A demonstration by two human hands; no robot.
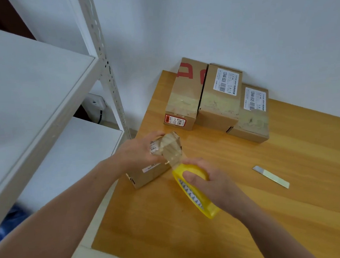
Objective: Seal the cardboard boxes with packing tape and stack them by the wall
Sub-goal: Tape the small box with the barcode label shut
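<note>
Head view: wooden table [273,212] against white wall. Three taped boxes [220,104] sit side by side at wall. Left hand [138,149] grips upper end of box [150,177] near table's left edge. Right hand [210,184] wraps round yellow tape dispenser [190,190], tape stretched onto box end. Flat pale strip [270,177] lies apart, right.

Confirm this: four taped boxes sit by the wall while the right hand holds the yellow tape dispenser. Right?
Wrong count: the head view shows three taped boxes by the wall, not four. The right hand does hold the yellow tape dispenser.
</note>
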